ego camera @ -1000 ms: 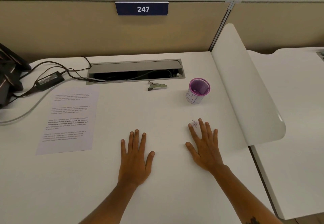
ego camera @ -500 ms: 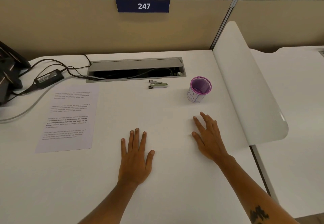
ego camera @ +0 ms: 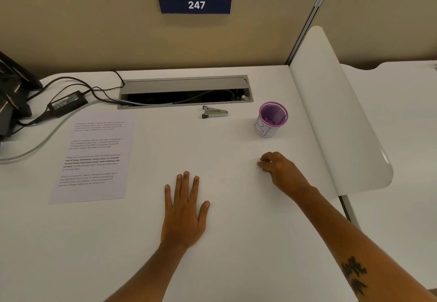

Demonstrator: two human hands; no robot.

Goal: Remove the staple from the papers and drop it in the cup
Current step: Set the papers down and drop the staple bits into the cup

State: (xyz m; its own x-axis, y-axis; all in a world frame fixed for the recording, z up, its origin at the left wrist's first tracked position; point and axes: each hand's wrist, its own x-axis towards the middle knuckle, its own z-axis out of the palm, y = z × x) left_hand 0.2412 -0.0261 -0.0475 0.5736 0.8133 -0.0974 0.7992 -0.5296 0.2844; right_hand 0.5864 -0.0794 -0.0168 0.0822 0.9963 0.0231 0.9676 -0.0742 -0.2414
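Observation:
Printed papers (ego camera: 94,155) lie flat on the white desk at the left. A metal staple remover (ego camera: 214,112) rests near the back, with a purple mesh cup (ego camera: 272,120) to its right. My left hand (ego camera: 184,212) is pressed flat on the desk, fingers spread and holding nothing. My right hand (ego camera: 281,171) sits just in front of the cup, its fingertips curled and pinched together on the desk surface. The staple is hidden under those fingertips.
An open cable tray (ego camera: 184,84) runs along the back of the desk. A power adapter (ego camera: 67,100) with cables and a black device (ego camera: 11,93) are at the far left. A white curved divider (ego camera: 335,112) borders the right side.
My right hand moved forward from lying flat and curled its fingers over the small staple that lay by its fingertips. The left hand stayed put.

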